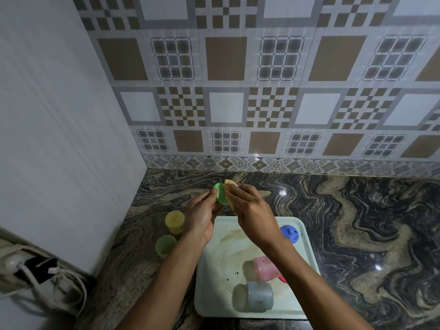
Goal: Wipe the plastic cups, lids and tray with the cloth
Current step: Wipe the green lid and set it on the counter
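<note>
left hand: in the middle of the frame, over the far edge of the tray. its grip is closed on the green lid, with thumb and fingers on the rim.
green lid: held up on its edge between the two hands, above the tabletop and not touching it.
right hand: just right of the lid. its grip is clamped on the cloth and presses it against the face of the lid.
cloth: pale yellow and mostly hidden inside the right hand. one corner shows above the fingers, touching the right side of the green lid.
tray: pale and rectangular, in the lower middle of the frame, lying on the tabletop. its floor has brownish stains and dark specks.
blue lid: on the tray near its far right corner, knob upward.
pink cup: lying on its side on the tray, partly behind the right forearm.
grey cup: lying on its side on the tray, just below the pink cup, near the front edge.
yellow cup: stands on the tabletop, left of the tray.
green cup: stands on the tabletop just below the yellow cup, beside the left forearm.
tabletop: dark stone with swirls.
tiled wall: patterned, fills the upper frame.
cables: at lower left.
</note>
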